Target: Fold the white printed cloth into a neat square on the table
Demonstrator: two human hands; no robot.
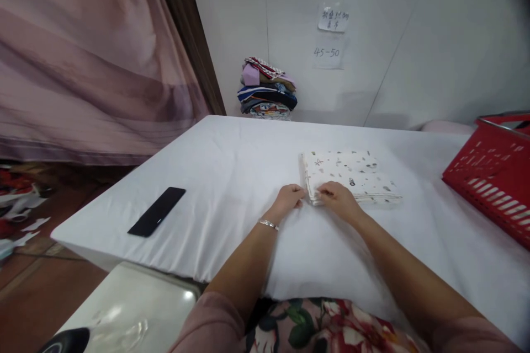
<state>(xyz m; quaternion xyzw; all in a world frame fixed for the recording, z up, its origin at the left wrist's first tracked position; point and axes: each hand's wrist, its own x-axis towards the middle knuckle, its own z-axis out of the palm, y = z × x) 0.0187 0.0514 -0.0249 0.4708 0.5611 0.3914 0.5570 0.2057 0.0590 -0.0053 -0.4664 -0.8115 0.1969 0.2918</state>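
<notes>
A folded white cloth (348, 174) with small printed figures lies flat on the white-covered table (240, 160), right of the middle. At its near left corner, my left hand (290, 198) has its fingers pinched together against the cloth's left edge. My right hand (337, 198) rests over the near edge close to that corner, thumb and fingertips closed on the cloth's layers. Part of the corner is hidden behind the fingers. A silver bracelet (268, 224) circles my left wrist.
A black phone-like slab (157, 211) lies on the table's left. At the right edge stands a red plastic basket (492, 171). Folded fabrics (267, 88) are stacked beyond the far edge, by the wall. A white surface (136, 298) adjoins the near left side; a pink curtain (91, 55) hangs behind.
</notes>
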